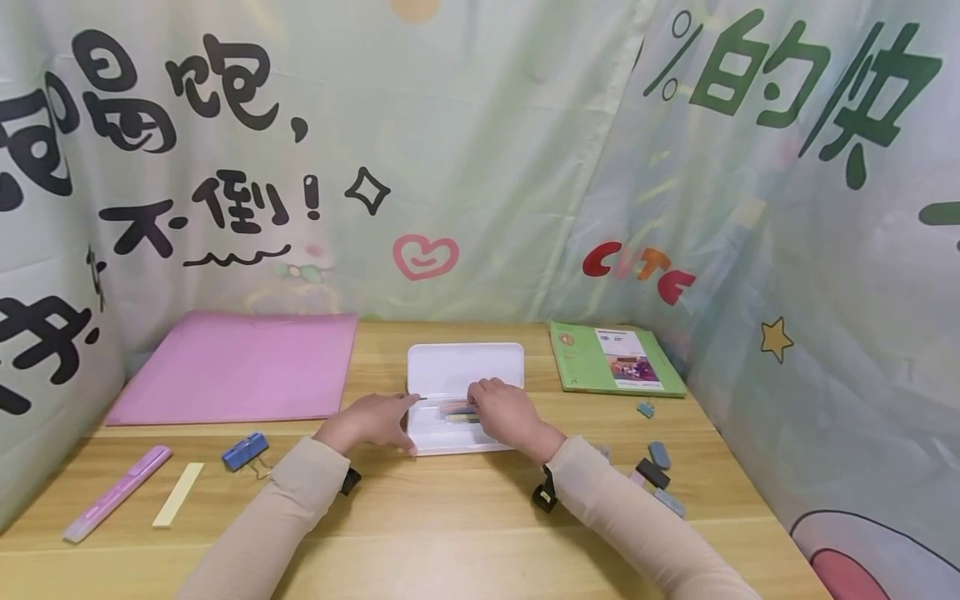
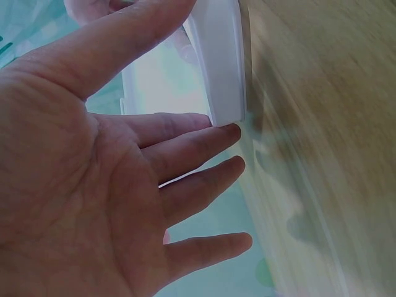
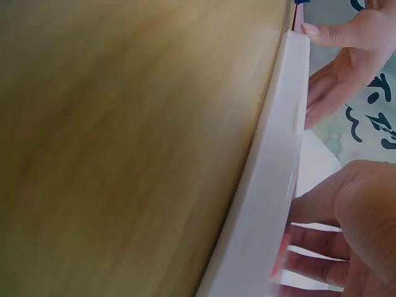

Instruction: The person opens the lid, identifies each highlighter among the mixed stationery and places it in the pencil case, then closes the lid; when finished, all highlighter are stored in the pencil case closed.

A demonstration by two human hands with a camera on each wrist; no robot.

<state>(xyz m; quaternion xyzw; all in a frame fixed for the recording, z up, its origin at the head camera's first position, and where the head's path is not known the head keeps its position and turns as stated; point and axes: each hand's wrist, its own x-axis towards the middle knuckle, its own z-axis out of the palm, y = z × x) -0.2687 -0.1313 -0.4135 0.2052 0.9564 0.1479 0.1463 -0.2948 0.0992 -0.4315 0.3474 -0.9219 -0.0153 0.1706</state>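
Observation:
A white pencil case [image 1: 465, 361] lies unfolded on the table, its lid tipped back. At the case's left end is my left hand [image 1: 375, 421], thumb at the near corner and index finger farther back. In the left wrist view its fingers are straight and spread, with fingertips [image 2: 230, 131] right at the corner of the case. My right hand [image 1: 512, 417] reaches over the right half of the case, fingers bent down and gripping slim pink, blue and yellow pens [image 1: 456, 408]. Their right ends are hidden under the hand. In the right wrist view, a pink sliver [image 3: 281, 255] shows beside the fingers.
At left are a pink folder [image 1: 247, 367], a pink pen-like tube [image 1: 118, 494], a pale yellow strip [image 1: 177, 496] and a blue binder clip [image 1: 245, 452]. A green notebook [image 1: 585, 358], small teal clip [image 1: 645, 409] and several eraser-like blocks [image 1: 653, 473] lie at right. Printed curtains enclose the table.

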